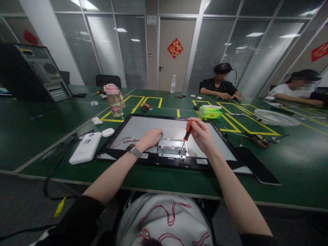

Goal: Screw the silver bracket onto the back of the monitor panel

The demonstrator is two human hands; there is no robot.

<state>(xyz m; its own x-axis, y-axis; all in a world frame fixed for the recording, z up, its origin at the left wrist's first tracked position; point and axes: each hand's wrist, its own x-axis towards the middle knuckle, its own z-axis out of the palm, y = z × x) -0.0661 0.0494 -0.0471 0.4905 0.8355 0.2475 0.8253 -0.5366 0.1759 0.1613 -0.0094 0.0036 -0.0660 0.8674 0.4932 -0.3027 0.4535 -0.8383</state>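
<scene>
A flat display panel (137,125) with a black frame lies on the table in front of me. On its near side sits a silver metal bracket (170,144) with holes and small parts along it. My right hand (200,129) grips an orange and black screwdriver (189,131), tilted with its shaft pointing down to the bracket's right part; whether the tip meets a screw is too small to tell. Fingers bent, my left hand (151,137) holds the bracket's far left corner, its fingertips partly hidden. Thin wires (125,139) lie on the panel beside my left wrist.
Left of the panel are a white power bank (85,148), a white case (108,132) and a pink-lidded bottle (115,101). A black phone (256,165) lies right. Beyond stand a green tissue pack (210,112) and a white round grille (276,118). Two people sit across the table.
</scene>
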